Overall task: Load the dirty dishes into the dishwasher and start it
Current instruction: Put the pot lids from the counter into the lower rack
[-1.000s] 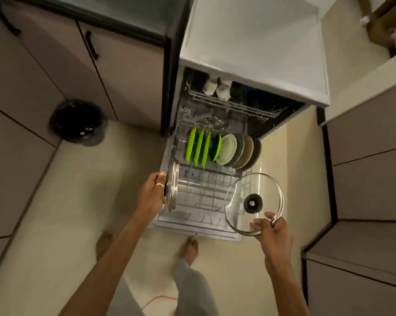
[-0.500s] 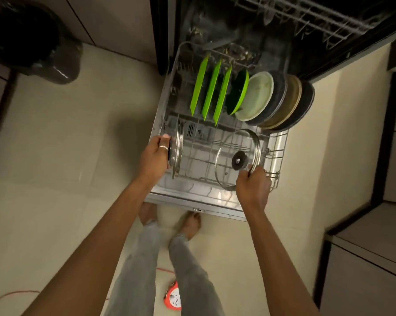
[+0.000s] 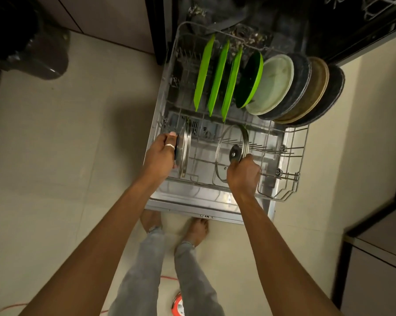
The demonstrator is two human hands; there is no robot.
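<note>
The dishwasher's lower rack (image 3: 292, 179) is pulled out over the open door (image 3: 192, 201). At the rack's back stand three green plates (image 3: 217, 76), a green bowl (image 3: 251, 80), a pale plate (image 3: 272, 85) and darker plates (image 3: 315, 92). My left hand (image 3: 162, 153) grips a steel-rimmed lid (image 3: 185, 153) standing on edge at the rack's front left. My right hand (image 3: 242, 174) holds a glass lid (image 3: 224, 153) with a black knob, standing nearly upright in the front tines.
A black bin (image 3: 25, 39) with a liner stands on the floor at the left. My bare feet (image 3: 197, 231) are just in front of the door. An orange cable reel (image 3: 178, 304) lies behind them. A low cabinet (image 3: 379, 258) is at the right.
I have leaned closer over the rack. The glass lid in my right hand came down from above the door into the front tines and turned upright. My left hand stays on its lid.
</note>
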